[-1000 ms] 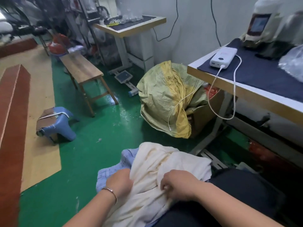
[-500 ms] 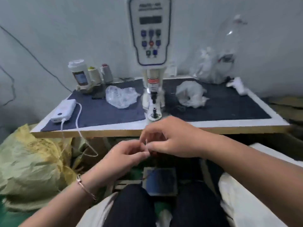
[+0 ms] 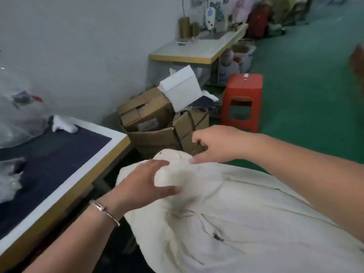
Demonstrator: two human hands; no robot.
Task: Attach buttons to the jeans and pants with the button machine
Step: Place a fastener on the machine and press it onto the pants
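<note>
My left hand (image 3: 145, 184) grips a bunched fold of cream cotton pants (image 3: 226, 213) beside the navy-topped counter (image 3: 59, 154); my right hand (image 3: 216, 143) pinches their edge with curled fingers (image 3: 199, 159).

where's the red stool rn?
Head view, upper right: the red stool stands on the green floor, just right of the cardboard boxes and in front of the far sewing table.
</note>
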